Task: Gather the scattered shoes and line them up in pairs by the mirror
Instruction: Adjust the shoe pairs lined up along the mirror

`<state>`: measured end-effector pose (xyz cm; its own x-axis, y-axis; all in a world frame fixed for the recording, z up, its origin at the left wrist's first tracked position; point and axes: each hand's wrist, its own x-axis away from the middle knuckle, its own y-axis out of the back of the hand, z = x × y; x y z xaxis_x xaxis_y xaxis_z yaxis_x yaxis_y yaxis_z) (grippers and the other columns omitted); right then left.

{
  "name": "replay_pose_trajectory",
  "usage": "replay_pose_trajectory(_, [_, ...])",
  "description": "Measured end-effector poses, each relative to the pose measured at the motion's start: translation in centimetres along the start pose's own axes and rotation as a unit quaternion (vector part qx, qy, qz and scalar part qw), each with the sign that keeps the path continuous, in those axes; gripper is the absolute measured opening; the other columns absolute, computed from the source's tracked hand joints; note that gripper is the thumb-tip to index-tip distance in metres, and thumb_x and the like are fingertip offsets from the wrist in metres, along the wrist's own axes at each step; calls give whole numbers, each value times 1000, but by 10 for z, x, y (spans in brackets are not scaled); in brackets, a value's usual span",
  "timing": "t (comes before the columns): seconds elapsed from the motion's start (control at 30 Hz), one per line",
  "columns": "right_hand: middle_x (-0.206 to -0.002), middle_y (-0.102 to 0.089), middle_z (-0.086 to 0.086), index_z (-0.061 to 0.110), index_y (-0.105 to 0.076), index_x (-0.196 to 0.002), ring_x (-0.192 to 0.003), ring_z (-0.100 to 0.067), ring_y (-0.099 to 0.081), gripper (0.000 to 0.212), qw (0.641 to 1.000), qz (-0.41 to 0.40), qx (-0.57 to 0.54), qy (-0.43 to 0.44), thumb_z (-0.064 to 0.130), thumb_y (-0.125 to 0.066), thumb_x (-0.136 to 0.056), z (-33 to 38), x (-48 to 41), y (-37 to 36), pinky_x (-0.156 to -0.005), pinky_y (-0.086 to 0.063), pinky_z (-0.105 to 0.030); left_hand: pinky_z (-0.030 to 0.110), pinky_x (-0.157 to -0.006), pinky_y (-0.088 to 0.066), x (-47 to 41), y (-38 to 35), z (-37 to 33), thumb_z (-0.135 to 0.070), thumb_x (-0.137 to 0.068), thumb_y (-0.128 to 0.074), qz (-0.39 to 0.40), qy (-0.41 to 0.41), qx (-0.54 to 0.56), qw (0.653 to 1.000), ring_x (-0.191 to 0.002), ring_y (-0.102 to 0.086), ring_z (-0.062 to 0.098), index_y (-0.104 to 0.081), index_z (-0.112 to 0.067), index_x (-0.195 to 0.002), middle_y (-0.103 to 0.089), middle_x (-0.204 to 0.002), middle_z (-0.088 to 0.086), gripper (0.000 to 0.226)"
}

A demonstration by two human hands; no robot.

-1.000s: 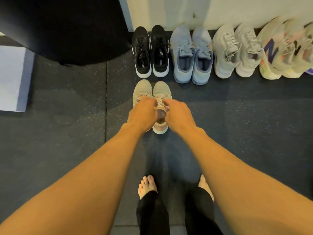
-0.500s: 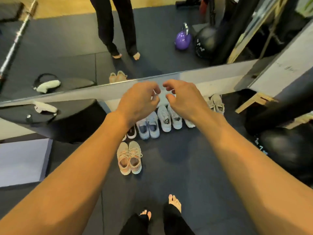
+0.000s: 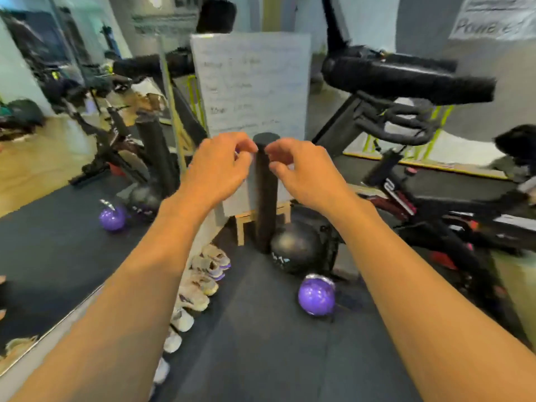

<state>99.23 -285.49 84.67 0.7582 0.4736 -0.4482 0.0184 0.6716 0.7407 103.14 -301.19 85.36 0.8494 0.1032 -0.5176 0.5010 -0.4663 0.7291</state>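
Observation:
A row of light sneakers (image 3: 200,281) stands along the foot of the wall mirror (image 3: 55,253) on the dark mat, running from the lower left toward the whiteboard; my left forearm hides part of the row. My left hand (image 3: 216,166) and my right hand (image 3: 304,169) are raised in front of me at chest height, well above the shoes. Both hold nothing, with the fingers loosely curled and apart. The beige pair I handled before is out of view.
An upright black foam roller (image 3: 265,195) stands behind my hands, before a whiteboard (image 3: 252,85) on a wooden stand. A black medicine ball (image 3: 295,248) and purple kettlebell (image 3: 316,295) sit on the mat. An exercise bike (image 3: 406,82) fills the right side.
I let go of the beige pair, lifted both hands off the floor, and my view swung up and to the right, from the shoe row to the whiteboard and bike.

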Motion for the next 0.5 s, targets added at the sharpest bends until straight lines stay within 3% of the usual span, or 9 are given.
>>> replay_pose_trajectory(0.13, [-115, -67, 4, 20, -61, -121, -105, -12, -61, 29, 994, -91, 14, -61, 20, -58, -92, -45, 54, 114, -93, -48, -30, 31, -84, -49, -27, -37, -126, -11, -88, -49, 19, -87, 79, 993, -89, -61, 18, -69, -21, -100, -70, -98, 1, 26])
replay_pose_trajectory(0.33, [-101, -64, 15, 23, -62, -118, -92, 4, -58, 26, 968, -210, 36, -136, 21, -59, -92, -122, 181, 265, -74, -40, -1, 26, -75, -46, -16, -118, -320, -15, -90, -49, 43, -192, 190, 962, -85, -59, 10, -69, -24, -100, -67, -95, -4, 24])
replay_pose_trajectory(0.4, [-100, -66, 14, 23, -64, -116, -92, 2, -60, 25, 956, -235, 56, -167, 21, -60, -92, -148, 227, 311, -75, -41, -3, 23, -70, -46, -4, -150, -384, -14, -89, -49, 69, -219, 222, 948, -81, -58, 8, -69, -24, -99, -68, -95, -3, 24])
replay_pose_trajectory(0.5, [-102, -68, 8, 20, -64, -116, -92, -1, -62, 26, 937, -261, 81, -219, 19, -61, -91, -187, 291, 373, -83, -48, -15, 21, -71, -44, 10, -200, -473, -12, -89, -49, 120, -255, 254, 925, -83, -60, 11, -69, -22, -99, -68, -96, 0, 25])
